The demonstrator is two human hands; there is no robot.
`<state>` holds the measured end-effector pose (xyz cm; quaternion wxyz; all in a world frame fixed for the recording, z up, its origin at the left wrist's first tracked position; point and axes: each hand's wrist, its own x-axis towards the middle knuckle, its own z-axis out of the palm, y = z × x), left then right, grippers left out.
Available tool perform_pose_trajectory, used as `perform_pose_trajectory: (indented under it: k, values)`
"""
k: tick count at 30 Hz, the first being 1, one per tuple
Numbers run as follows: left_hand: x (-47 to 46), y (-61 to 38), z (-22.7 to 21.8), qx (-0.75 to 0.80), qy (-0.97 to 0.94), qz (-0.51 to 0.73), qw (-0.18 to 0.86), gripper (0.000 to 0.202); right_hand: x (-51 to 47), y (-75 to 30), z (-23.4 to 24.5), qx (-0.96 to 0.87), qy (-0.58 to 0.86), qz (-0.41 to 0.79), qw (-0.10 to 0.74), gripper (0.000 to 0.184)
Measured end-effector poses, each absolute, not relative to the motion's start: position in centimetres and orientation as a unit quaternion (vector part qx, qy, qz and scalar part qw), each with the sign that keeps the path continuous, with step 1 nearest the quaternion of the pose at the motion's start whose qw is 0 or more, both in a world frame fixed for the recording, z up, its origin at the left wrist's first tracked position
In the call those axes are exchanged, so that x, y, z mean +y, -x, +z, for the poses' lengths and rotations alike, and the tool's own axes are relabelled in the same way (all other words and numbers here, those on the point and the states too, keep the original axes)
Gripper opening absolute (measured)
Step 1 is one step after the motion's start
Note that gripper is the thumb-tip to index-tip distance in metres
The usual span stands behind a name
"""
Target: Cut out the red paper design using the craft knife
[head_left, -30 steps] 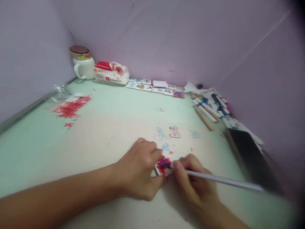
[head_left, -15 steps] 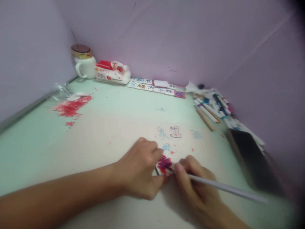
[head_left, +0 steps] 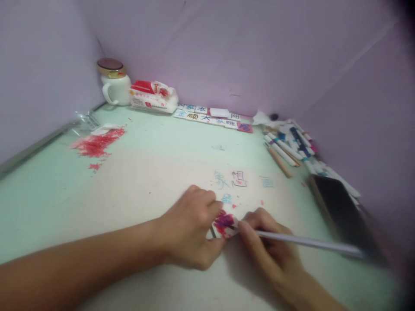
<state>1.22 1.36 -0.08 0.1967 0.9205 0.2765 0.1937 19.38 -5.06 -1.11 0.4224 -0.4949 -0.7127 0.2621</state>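
On the tabletop, my left hand [head_left: 197, 231] is closed, its thumb and fingers pinching the edge of a small white block [head_left: 224, 221]. Red and purple colouring covers the block's upper face, and a dark stripe marks its near left edge. My right hand [head_left: 269, 246] grips a slim pale-grey carving tool [head_left: 304, 240] like a pen, from the right of the block. The tool's tip is at the block's right side; whether it touches the surface is too blurred to tell. Just beyond the hands, handwritten characters [head_left: 239, 178] and small red scraps [head_left: 234, 206] mark the table.
Red shavings [head_left: 97, 144] lie at left near clear plastic packaging [head_left: 84, 122]. A lidded white mug [head_left: 118, 90], a wipes pack [head_left: 154, 98] and lettered tiles [head_left: 207, 119] line the back wall. Markers [head_left: 282, 149] and a dark phone [head_left: 340, 211] occupy the right side.
The rear end of the carving tool has risen and swung slightly away from me as my right hand tilts. My left hand and the block stay nearly in place.
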Motion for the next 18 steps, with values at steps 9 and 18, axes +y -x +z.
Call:
perform_pose_trajectory:
  k: [9,18]
  values:
    - [1.3,-1.3,-0.2,0.276,-0.922,0.196,0.187,0.018,-4.6,-20.8,-0.4,-0.749,0.475,0.29,0.36,0.018]
    - [1.3,-1.3,0.0,0.269,-0.923,0.194,0.196,0.016,-3.6,-21.3,0.4,-0.778,0.444,0.284,0.343,0.017]
